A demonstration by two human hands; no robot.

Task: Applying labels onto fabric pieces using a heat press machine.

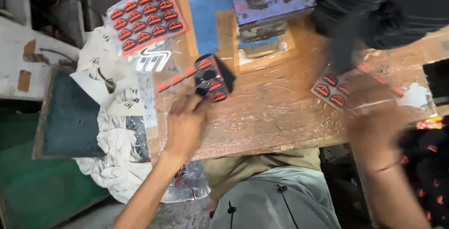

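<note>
My left hand (186,121) reaches over the brown worktable (271,112) and its fingertips touch a small black fabric piece (214,77) bearing orange-red emblem patches. A clear strip of more orange patches (175,79) lies just left of that piece. My right hand (374,126) is blurred at the table's right side, next to a clear sheet with several orange-and-black patches (333,91). Whether the right hand grips that sheet is unclear.
A larger sheet of orange patches (146,19) lies at the upper left. A worn metal press block (269,4) stands at the table's back. A pile of black garments (383,9) fills the upper right. White cloth (117,154) hangs on the left.
</note>
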